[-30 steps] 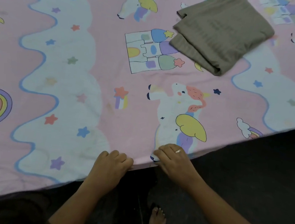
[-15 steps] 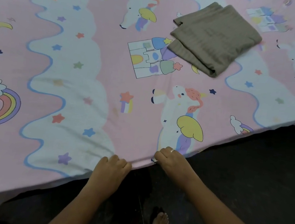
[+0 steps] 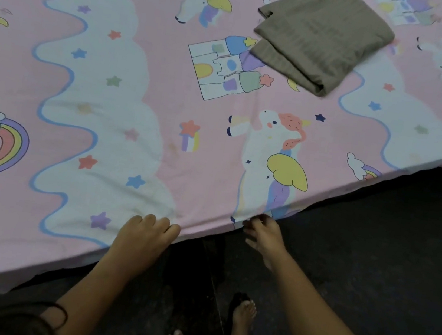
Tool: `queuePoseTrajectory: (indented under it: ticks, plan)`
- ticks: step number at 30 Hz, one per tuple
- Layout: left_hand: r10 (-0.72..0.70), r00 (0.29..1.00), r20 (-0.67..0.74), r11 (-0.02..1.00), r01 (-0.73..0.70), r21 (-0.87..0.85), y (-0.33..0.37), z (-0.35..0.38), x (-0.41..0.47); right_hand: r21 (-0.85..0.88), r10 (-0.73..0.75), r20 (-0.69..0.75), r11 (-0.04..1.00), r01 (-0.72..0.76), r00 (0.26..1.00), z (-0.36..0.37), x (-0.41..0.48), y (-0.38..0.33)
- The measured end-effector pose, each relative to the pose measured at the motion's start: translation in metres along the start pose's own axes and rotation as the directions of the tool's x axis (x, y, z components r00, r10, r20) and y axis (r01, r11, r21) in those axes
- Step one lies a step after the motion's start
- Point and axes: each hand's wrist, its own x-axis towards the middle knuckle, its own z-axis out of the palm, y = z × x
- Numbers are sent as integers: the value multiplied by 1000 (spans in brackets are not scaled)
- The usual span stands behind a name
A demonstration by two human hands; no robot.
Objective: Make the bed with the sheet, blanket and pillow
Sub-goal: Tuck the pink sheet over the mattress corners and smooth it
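The pink unicorn-printed cotton sheet point(image 3: 134, 132) lies spread flat, its near edge running from lower left up to the right. The left hand point(image 3: 144, 237) grips that edge at lower centre, fingers curled under. The right hand point(image 3: 265, 237) touches the edge just right of it, too blurred to tell whether it pinches, and the folded olive-brown blanket point(image 3: 323, 37) lies upper right, well apart, nearer the right hand.

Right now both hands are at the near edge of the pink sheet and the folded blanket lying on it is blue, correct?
Not quite. The head view shows the folded blanket is brown, not blue. The left hand and right hand are indeed at the near edge of the pink sheet.
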Motion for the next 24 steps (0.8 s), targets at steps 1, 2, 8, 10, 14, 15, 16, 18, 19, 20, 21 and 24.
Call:
queuePoseTrajectory:
  ticks: [1,2,8,10,14,15,16,18,19,20,21,24]
  plan:
    - [16,1000,9,1000,-16,11,-2,-1,1,15,-28,-10,999,28,1000,4,1,-5]
    - [32,999,21,999,-33,19,-4,-1,1,18,-53,-31,998,54,998,8,3,-8]
    - [92,996,15,996,-92,-5,-7,0,0,-106,-96,-130,991,82,987,11,12,7]
    - [83,997,6,996,-83,-11,-6,1,0,-147,-62,-146,988,40,987,11,13,14]
    - [3,998,-61,997,-8,-82,-8,8,-8,-229,-84,-184,973,41,979,16,16,8]
    - [-42,995,-86,992,31,-122,-11,9,-11,-254,-87,-188,967,37,978,17,18,6]
    - [-95,991,-94,984,79,-160,-15,9,-16,-288,-79,-181,957,24,980,18,18,4]
    - [-202,975,-93,962,179,-208,-24,9,-29,-479,-69,-96,878,14,993,25,14,1]
    - [-247,964,-96,949,221,-225,-28,9,-37,-652,-79,9,755,66,997,31,8,-1]
    - [-299,950,-94,932,270,-243,-32,9,-45,-796,-85,129,585,154,988,39,-1,-6]
    - [-367,926,-90,906,334,-260,-38,9,-56,-868,-97,251,419,269,963,51,-11,-10]
    - [-668,743,-37,719,632,-289,-60,10,-91,-732,-143,609,278,622,780,94,-51,-36]
